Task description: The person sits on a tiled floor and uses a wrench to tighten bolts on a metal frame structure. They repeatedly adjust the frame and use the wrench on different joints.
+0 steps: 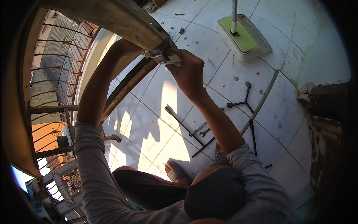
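Note:
My right hand point(189, 70) is closed at the end of a worn metal frame beam point(115, 22), its fingers curled around a small bent metal bracket point(159, 56). The bracket lies against the beam's lower edge. My left hand point(128, 47) reaches up behind the same beam from the left. Its fingers are hidden there, so I cannot tell what they hold. Below the beam, a brown metal bar point(128, 86) slants down to the left, close to my left forearm.
On the white tiles lie a T-handle socket wrench point(182, 125), an open-end spanner point(204, 132), a Y-shaped socket wrench point(245, 102) and a dark rod point(253, 139). A green and white floor-cleaning head point(242, 37) stands on a pole. Curved railing bars point(56, 68) are left.

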Action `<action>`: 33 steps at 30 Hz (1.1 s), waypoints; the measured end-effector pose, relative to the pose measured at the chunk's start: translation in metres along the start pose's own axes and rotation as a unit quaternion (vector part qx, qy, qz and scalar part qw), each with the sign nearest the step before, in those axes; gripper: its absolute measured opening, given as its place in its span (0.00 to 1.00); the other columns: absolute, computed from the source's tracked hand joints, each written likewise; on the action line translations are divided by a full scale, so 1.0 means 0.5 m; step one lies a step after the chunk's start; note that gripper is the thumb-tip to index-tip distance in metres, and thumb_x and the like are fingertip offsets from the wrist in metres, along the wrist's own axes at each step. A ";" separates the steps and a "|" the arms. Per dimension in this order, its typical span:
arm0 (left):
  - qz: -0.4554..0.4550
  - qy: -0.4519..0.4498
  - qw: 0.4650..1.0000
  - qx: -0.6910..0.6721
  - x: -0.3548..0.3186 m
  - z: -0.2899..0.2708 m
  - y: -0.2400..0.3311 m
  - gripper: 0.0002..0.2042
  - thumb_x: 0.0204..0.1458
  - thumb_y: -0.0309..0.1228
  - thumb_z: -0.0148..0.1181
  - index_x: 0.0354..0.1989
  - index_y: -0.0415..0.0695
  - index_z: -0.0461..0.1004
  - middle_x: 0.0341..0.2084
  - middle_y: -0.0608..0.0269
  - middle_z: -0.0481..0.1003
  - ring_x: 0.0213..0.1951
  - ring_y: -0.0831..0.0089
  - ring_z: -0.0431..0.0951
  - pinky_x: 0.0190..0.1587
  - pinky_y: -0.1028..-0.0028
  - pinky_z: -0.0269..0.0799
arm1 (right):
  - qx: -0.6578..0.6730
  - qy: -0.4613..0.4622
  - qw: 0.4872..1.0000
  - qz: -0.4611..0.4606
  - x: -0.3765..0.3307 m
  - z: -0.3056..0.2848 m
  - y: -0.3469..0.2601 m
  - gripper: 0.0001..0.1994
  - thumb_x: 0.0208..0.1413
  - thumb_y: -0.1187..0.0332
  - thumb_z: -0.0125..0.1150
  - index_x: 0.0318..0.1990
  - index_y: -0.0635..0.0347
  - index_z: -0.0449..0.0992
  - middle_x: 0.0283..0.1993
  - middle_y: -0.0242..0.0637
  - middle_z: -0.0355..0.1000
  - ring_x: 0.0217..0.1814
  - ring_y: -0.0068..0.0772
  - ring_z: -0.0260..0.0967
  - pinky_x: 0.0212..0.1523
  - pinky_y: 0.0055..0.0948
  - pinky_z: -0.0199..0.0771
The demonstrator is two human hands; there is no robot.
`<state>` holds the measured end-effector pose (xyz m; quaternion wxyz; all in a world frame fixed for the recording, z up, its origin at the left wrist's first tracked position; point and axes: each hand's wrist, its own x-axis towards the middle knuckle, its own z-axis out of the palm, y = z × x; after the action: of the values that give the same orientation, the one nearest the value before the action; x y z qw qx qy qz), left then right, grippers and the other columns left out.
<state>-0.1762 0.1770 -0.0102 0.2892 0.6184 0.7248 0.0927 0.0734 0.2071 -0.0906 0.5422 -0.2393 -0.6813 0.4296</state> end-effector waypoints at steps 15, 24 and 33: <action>0.045 -0.053 0.976 -0.204 0.033 0.000 -0.187 0.23 0.61 0.35 0.58 0.64 0.46 0.65 0.62 0.55 0.67 0.60 0.63 0.70 0.63 0.65 0.68 | -0.011 -0.032 0.999 -0.008 0.014 -0.012 -0.015 0.12 0.42 0.72 0.76 0.36 0.60 0.82 0.32 0.42 0.80 0.31 0.40 0.80 0.34 0.31 0.79; 0.095 -0.092 0.910 -0.394 0.016 -0.012 -0.253 0.23 0.63 0.35 0.54 0.66 0.44 0.62 0.63 0.52 0.65 0.61 0.60 0.70 0.64 0.63 0.68 | 0.012 0.024 1.000 -0.015 -0.011 -0.015 0.029 0.13 0.43 0.70 0.76 0.37 0.60 0.82 0.32 0.42 0.80 0.31 0.39 0.80 0.34 0.32 0.79; 0.070 -0.028 0.970 -0.232 0.030 0.017 -0.182 0.25 0.60 0.40 0.59 0.64 0.44 0.64 0.59 0.53 0.69 0.60 0.62 0.71 0.64 0.63 0.67 | -0.004 -0.014 1.000 -0.004 0.002 -0.004 0.009 0.12 0.43 0.71 0.75 0.37 0.59 0.82 0.35 0.42 0.80 0.31 0.38 0.80 0.34 0.32 0.79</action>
<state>-0.2493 0.1697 -0.0664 0.4383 0.5860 0.6295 0.2612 0.0742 0.2107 -0.0936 0.5333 -0.2330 -0.6914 0.4280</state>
